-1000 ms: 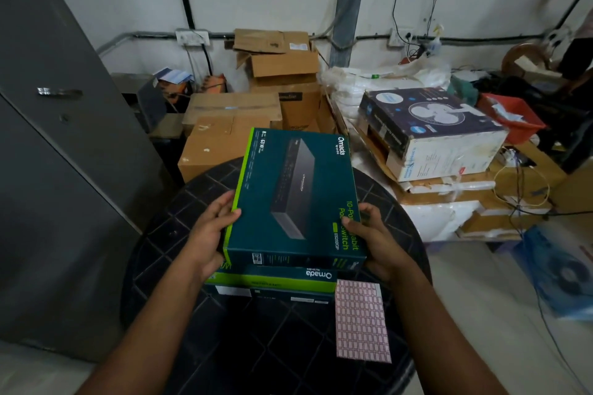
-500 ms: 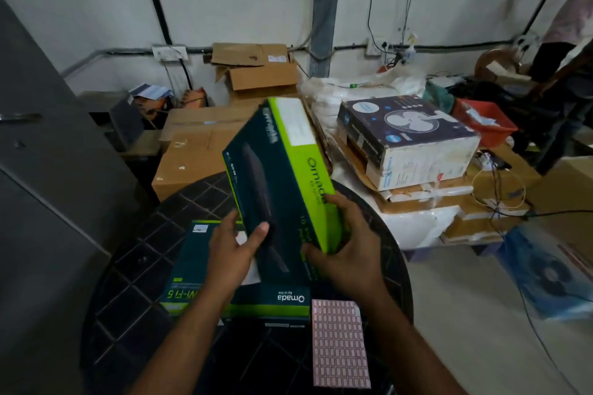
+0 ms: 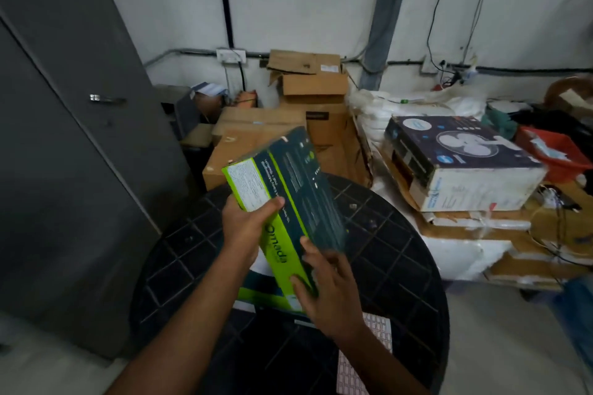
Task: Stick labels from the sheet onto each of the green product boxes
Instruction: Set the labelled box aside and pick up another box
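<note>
We see a round black table (image 3: 401,266) with cartons (image 3: 256,138) behind it. Above it, our left hand (image 3: 247,228) grips a tilted green box (image 3: 295,189); our right hand (image 3: 327,292) cups its near end, fingers curled.

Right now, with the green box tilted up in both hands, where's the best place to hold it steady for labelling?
Probably by its narrow lime edges: the green box is flat and tilted, so left hand from the left, right hand at the near end.
</note>
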